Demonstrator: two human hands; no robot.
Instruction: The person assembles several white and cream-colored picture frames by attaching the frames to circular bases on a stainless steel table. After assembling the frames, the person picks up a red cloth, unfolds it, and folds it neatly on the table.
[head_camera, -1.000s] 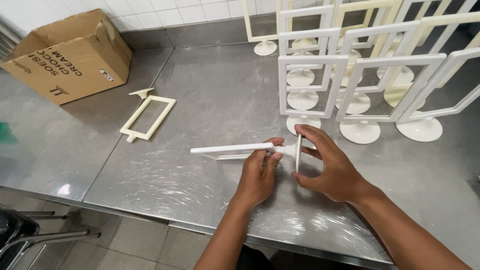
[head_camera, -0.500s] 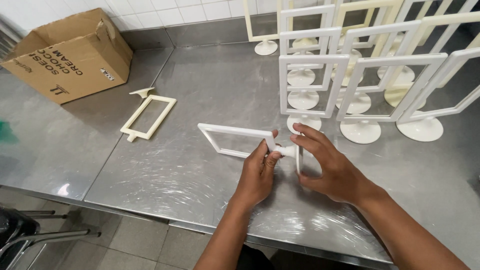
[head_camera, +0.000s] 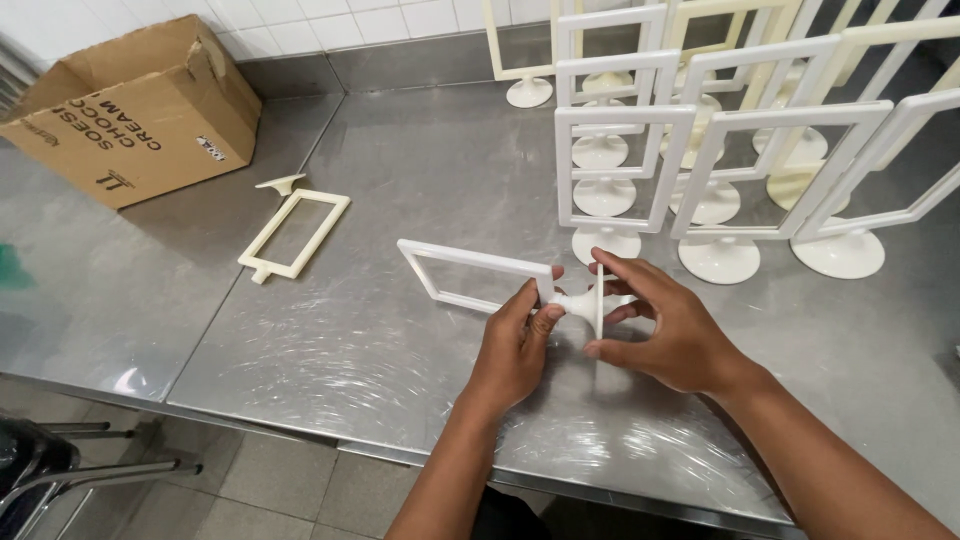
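Near the counter's (head_camera: 300, 360) front edge, left hand (head_camera: 515, 350) fingers clamp a white sign frame's (head_camera: 470, 275) stem while right hand (head_camera: 665, 325) fingers clasp its round base (head_camera: 598, 300).

Stainless-steel table (head_camera: 400, 150) with a swirl-brushed, reflective top, seamed down its left part. White tiled wall (head_camera: 300, 20) along the table's far edge, above a steel upstand. Grey tiled floor (head_camera: 250, 480) below the near edge; a dark metal chair frame (head_camera: 60, 470) at lower left.
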